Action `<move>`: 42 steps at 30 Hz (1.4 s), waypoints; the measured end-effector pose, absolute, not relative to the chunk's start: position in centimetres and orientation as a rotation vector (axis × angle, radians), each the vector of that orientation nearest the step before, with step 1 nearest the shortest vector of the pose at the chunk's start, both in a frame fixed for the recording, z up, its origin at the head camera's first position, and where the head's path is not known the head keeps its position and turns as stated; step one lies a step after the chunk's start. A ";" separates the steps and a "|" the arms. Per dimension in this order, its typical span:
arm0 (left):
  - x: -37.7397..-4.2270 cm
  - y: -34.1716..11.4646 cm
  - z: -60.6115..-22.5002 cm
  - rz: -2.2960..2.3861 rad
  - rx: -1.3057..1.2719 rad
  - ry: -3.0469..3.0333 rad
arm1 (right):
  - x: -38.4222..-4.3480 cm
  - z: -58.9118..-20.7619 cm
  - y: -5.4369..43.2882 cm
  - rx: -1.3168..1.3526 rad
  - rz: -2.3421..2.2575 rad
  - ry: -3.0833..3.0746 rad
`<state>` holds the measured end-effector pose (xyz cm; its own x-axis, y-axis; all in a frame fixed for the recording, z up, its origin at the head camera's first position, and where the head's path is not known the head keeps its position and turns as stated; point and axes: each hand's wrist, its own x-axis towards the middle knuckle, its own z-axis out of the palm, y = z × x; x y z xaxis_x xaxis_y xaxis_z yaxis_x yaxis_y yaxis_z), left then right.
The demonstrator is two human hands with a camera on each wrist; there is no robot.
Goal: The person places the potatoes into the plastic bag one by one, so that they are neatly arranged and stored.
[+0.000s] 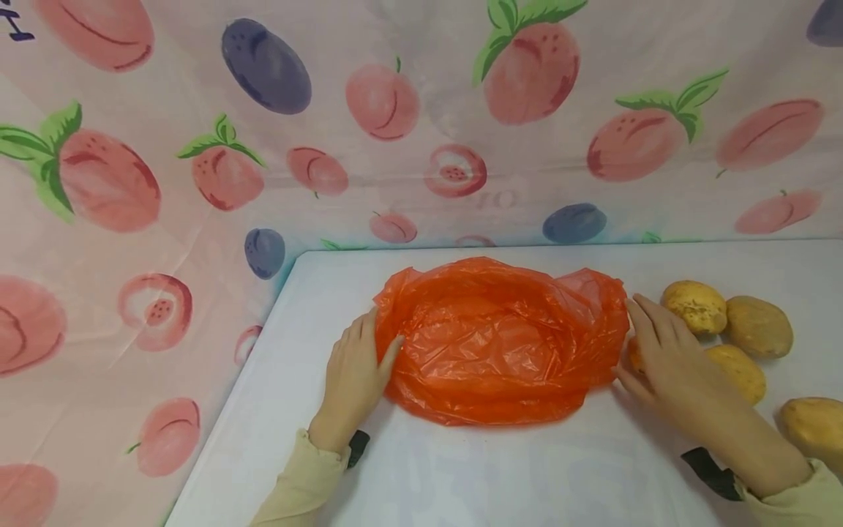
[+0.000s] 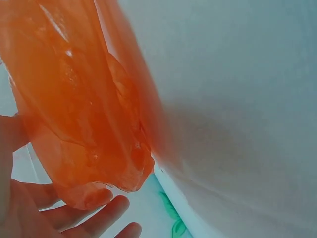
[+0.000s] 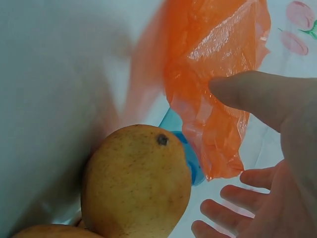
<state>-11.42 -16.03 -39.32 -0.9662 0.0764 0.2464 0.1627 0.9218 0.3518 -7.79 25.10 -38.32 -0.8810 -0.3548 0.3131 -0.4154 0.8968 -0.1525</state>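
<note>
An orange plastic bag (image 1: 487, 344) lies spread on the white table with its mouth facing up, its rim crumpled all round. My left hand (image 1: 352, 373) touches the bag's left side, its fingers fairly straight along the outside and the thumb near the rim. At the opposite end, my right hand (image 1: 681, 373) rests against the bag's right edge with extended fingers. In the right wrist view the thumb meets the plastic (image 3: 213, 59), while the other fingers are spread beside it. A potato (image 3: 136, 183) is close to that hand; another, at the bag's right edge, is mostly hidden by it.
Several potatoes (image 1: 759, 327) are grouped on the right of the table, one near the frame's edge. The white table (image 1: 500, 476) ends at the back and left against a fruit-printed cloth (image 1: 408, 168). Dark straps circle both wrists.
</note>
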 end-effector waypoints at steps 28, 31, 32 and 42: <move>-12.9 -16.4 -39.4 -0.796 -0.033 -2.917 | -8.7 -39.4 26.7 0.548 0.242 -2.872; -13.1 -16.5 -39.4 -0.789 -0.044 -2.910 | -8.7 -39.4 26.8 0.567 0.228 -2.846; -13.1 -16.6 -39.4 -0.789 -0.046 -2.907 | -8.7 -39.3 26.8 0.576 0.224 -2.836; -13.4 -16.8 -39.5 -0.791 -0.055 -2.907 | -8.9 -39.2 27.4 0.625 0.175 -2.759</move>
<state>-13.39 -16.79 -39.54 -0.9911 0.0014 0.1331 0.0686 0.8620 0.5022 -8.92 27.44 -39.25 -0.8583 -0.4004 0.3211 -0.4377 0.8977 -0.0506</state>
